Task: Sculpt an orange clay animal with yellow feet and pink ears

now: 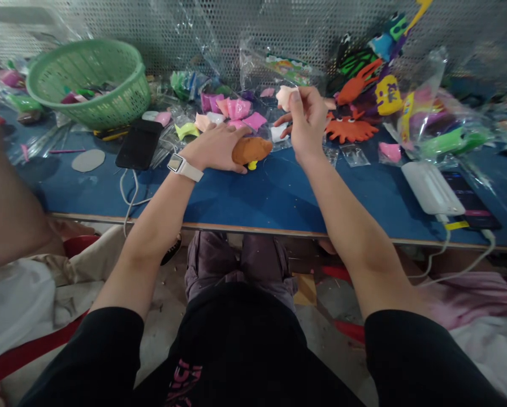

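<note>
My left hand (217, 148), with a watch on its wrist, lies over the blue table. Its thumb and fingers sit around one end of an orange-brown clay lump (252, 151), with a small bit of yellow clay (252, 165) at the lump's lower edge. Raised a little to the right, my right hand (309, 116) pinches a pale cream piece of clay (285, 97) between thumb and finger. Pink clay packs (238, 108) and a yellow-green piece (187, 131) lie just beyond my left hand. Below the right fingers is a white clay packet (280, 133).
A green basket (104, 113) and a black phone (139, 144) with a cable are at left. On the right stand an orange clay crab (350, 130), other clay figures, a white power bank (432, 187) and another phone (473, 198). People sit on both sides.
</note>
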A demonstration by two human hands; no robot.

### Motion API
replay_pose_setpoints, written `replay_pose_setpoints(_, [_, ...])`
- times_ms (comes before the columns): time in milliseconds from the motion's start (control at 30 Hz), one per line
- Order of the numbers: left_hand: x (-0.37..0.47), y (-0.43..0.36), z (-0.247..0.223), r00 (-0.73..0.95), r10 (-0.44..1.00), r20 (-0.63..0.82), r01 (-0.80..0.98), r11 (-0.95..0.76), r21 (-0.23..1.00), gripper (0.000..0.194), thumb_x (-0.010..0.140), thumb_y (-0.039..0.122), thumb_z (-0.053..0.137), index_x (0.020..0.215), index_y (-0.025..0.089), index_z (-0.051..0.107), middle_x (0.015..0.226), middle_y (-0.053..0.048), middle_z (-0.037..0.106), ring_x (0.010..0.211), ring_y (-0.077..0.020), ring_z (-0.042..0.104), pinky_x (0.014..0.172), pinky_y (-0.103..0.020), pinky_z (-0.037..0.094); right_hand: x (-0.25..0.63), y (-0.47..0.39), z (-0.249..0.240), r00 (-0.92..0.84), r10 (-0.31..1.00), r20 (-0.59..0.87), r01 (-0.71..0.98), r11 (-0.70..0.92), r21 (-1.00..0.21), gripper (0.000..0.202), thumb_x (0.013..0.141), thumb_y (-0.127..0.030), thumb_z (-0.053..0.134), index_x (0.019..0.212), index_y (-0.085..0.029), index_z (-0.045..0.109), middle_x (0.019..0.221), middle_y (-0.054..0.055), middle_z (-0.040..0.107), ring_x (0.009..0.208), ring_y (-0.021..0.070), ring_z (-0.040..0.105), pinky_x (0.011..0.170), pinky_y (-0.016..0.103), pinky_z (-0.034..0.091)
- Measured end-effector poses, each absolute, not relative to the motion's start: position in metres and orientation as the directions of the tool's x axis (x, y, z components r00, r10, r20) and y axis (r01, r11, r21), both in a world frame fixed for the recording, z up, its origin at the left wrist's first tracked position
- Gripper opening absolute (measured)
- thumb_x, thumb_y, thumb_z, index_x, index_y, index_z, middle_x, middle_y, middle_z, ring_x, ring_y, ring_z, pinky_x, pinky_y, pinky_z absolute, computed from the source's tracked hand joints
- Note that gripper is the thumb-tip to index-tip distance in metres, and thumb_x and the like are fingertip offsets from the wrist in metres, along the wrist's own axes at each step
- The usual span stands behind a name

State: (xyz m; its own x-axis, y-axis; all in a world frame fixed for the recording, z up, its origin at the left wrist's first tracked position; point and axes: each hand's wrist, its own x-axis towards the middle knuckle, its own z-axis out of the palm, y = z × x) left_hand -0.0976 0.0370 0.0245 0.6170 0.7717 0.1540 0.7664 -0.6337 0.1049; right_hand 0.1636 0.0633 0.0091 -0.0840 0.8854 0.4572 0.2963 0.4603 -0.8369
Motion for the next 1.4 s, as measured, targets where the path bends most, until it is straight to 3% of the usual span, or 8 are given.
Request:
replay_pose_setpoints(300, [-0.101, 0.045, 0.026, 0.63, 0.761, 0.156, 0.753, -0.648, 0.114, 0.122, 0.074, 0.068, 0.1, 0.178, 0.026, 0.052, 0.147, -0.017, 0.08, 0.146, -0.0492, 0.067, 0.133, -0.065, 0.046, 0.166, 0.06, 0.014, -0.122, 0.882, 0.456, 0.315, 0.47, -0.824, 0.113, 0.072, -0.128, 0.023, 0.131, -0.045, 0.072, 0.115, 0.007, 0.088, 0.12, 0.0328, 0.08, 0.083, 0.054, 0.065])
replay_pose_setpoints(500, [-0.104, 0.047, 0.043, 0.64, 0.761, 0.105, 0.757, -0.648, 0.087, 0.14, 0.071, 0.076, 0.1, 0.186, 0.023, 0.04, 0.151, -0.018, 0.079, 0.153, -0.0536, 0.063, 0.14, -0.073, 0.034, 0.174, 0.071, 0.014, 0.139, 0.863, 0.485, 0.211, 0.453, -0.866, 0.109, 0.063, -0.13, 0.046, 0.118, -0.039, 0.067, 0.124, 0.009, 0.086, 0.108, 0.0285, 0.081, 0.066, 0.046, 0.058])
replay_pose_setpoints(633, [-0.104, 0.044, 0.063, 0.676, 0.736, 0.024, 0.734, -0.676, 0.057, 0.139, 0.08, 0.081, 0.093, 0.189, 0.022, 0.03, 0.162, -0.015, 0.074, 0.152, -0.0466, 0.06, 0.142, -0.076, 0.03, 0.177, 0.075, 0.016, 0.156, 0.843, 0.514, 0.19, 0.485, -0.853, 0.106, 0.07, -0.128, 0.047, 0.118, -0.034, 0.064, 0.125, 0.008, 0.083, 0.094, 0.0226, 0.081, 0.059, 0.041, 0.055])
replay_pose_setpoints(933, [-0.09, 0.024, 0.091, 0.822, 0.568, -0.027, 0.569, -0.821, 0.042, 0.141, 0.081, 0.111, 0.063, 0.19, 0.029, 0.03, 0.148, -0.007, 0.079, 0.155, -0.0474, 0.051, 0.142, -0.077, 0.026, 0.182, 0.06, 0.036, 0.089, 0.857, 0.507, 0.298, 0.463, -0.835, 0.104, 0.074, -0.126, 0.025, 0.13, -0.048, 0.066, 0.138, 0.003, 0.08, 0.103, 0.0361, 0.086, 0.075, 0.062, 0.073])
replay_pose_setpoints(1033, [-0.085, 0.022, 0.095, 0.855, 0.516, -0.044, 0.516, -0.856, -0.019, 0.141, 0.082, 0.102, 0.072, 0.191, 0.024, 0.028, 0.165, -0.014, 0.07, 0.155, -0.0509, 0.054, 0.139, -0.073, 0.035, 0.182, 0.055, 0.042, 0.09, 0.855, 0.51, 0.266, 0.473, -0.84, 0.1, 0.072, -0.124, 0.03, 0.129, -0.051, 0.067, 0.134, 0.003, 0.081, 0.102, 0.0379, 0.086, 0.076, 0.065, 0.072])
replay_pose_setpoints(1133, [-0.081, 0.022, 0.096, 0.868, 0.493, -0.056, 0.488, -0.869, -0.076, 0.14, 0.078, 0.082, 0.09, 0.19, 0.023, 0.031, 0.168, -0.021, 0.066, 0.156, -0.0554, 0.057, 0.14, -0.08, 0.029, 0.181, 0.049, 0.047, 0.124, 0.852, 0.508, 0.199, 0.48, -0.854, 0.092, 0.075, -0.122, 0.038, 0.12, -0.046, 0.064, 0.128, 0.002, 0.081, 0.095, 0.0349, 0.086, 0.07, 0.062, 0.071])
replay_pose_setpoints(1267, [-0.077, 0.016, 0.095, 0.892, 0.429, -0.144, 0.408, -0.9, -0.155, 0.131, 0.079, 0.054, 0.098, 0.19, 0.03, 0.033, 0.161, -0.018, 0.072, 0.157, -0.0513, 0.058, 0.144, -0.085, 0.016, 0.181, 0.049, 0.047, 0.144, 0.855, 0.498, 0.186, 0.471, -0.862, 0.094, 0.075, -0.125, 0.036, 0.114, -0.042, 0.06, 0.126, 0.002, 0.081, 0.089, 0.03, 0.084, 0.065, 0.056, 0.067])
replay_pose_setpoints(1400, [-0.072, 0.006, 0.091, 0.911, 0.368, -0.187, 0.341, -0.926, -0.164, 0.121, 0.087, 0.043, 0.092, 0.19, 0.034, 0.03, 0.16, -0.015, 0.074, 0.157, -0.0464, 0.058, 0.147, -0.084, 0.016, 0.18, 0.062, 0.038, 0.115, 0.846, 0.52, 0.225, 0.488, -0.843, 0.115, 0.072, -0.129, 0.024, 0.128, -0.037, 0.062, 0.13, 0.006, 0.081, 0.097, 0.0245, 0.081, 0.072, 0.047, 0.066])
